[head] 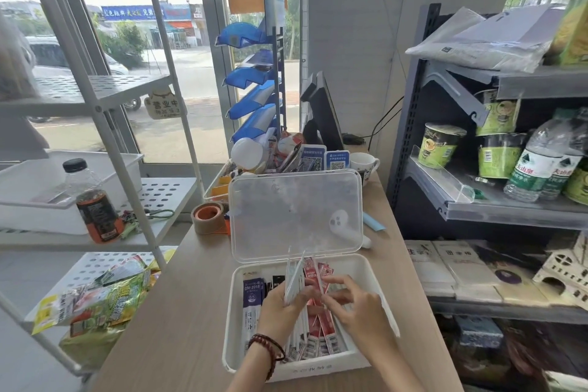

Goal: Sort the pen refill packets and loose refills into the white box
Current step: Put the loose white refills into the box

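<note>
**Inspector:** Head view, the only one. The white box [229, 344] sits on the counter [178, 296] directly before the person, its clear lid [296, 216] hinged up at the far side.

**Clerk:** And the hands?

**Inspector:** Both are over the middle of the box. The left hand [280, 305] grips a fanned bundle of white packets [294, 280] — fingers curled round the lower ends, upper ends tilted toward the lid. The right hand [359, 309] is just beside it, fingers bent toward the bundle and over the red packets [321, 325]. Whether it pinches one I cannot tell.

**Clerk:** Where does the stock lie?

**Inspector:** In the box. The red packets are in the centre beneath the hands, and a blue packet [251, 299] lies flat along the left wall. Their long axes run from near wall to far wall. Loose refills cannot be made out separately.

**Clerk:** What does the next move turn on?

**Inspector:** Alignment, in my judgement — the held bundle stands tilted above the rest and must come down parallel to them. The ground between the blue and red packets lies on the left hand's side, so that hand is nearer. No packets show on the counter outside the box, so the task appears well advanced
</note>
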`<state>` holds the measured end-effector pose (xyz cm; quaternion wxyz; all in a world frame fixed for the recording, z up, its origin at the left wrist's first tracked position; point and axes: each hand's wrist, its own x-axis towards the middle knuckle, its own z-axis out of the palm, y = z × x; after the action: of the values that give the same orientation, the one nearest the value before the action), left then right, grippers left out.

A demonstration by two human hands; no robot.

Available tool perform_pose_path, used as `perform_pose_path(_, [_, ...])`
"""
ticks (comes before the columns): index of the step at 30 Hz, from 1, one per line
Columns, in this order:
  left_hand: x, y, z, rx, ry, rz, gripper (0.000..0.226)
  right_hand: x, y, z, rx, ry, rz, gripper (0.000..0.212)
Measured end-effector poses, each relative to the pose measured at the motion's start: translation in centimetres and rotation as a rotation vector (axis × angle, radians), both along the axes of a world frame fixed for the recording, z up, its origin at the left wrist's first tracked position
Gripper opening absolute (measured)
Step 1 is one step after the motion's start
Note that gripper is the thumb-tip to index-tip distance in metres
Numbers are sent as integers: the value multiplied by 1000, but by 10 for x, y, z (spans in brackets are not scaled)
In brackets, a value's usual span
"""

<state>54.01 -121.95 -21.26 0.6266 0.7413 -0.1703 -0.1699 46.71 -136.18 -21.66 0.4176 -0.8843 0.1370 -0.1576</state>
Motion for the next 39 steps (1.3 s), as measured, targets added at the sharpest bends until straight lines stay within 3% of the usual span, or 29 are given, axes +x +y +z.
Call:
perform_pose_path(5, [2, 0, -2, 49, 18, 113, 33, 4, -1, -3, -23, -4, -150, 41])
perform_pose_path(10, [4, 3, -1, 12, 85, 109, 29, 8, 1, -4, -113, 147, -215, 54])
perform_pose_path(17, [4, -1, -3, 67, 39, 38, 26, 7, 2, -1, -207, 335, -320, 46])
perform_pose_path(23, [1, -3, -1, 42, 118, 10, 19, 10, -1, -7, -259, 415, -326, 32])
perform_pose_path(29, [6, -2, -5, 66, -28, 20, 20, 10, -4, -15, -329, 392, -309, 39])
perform_pose_path(36, [7, -2, -10, 55, -50, 46, 34, 9, -5, -20, -345, 493, -247, 43])
perform_pose_path(39, [7, -1, -12, 20, -17, 68, 37, 7, -5, -17, -324, 469, -235, 34])
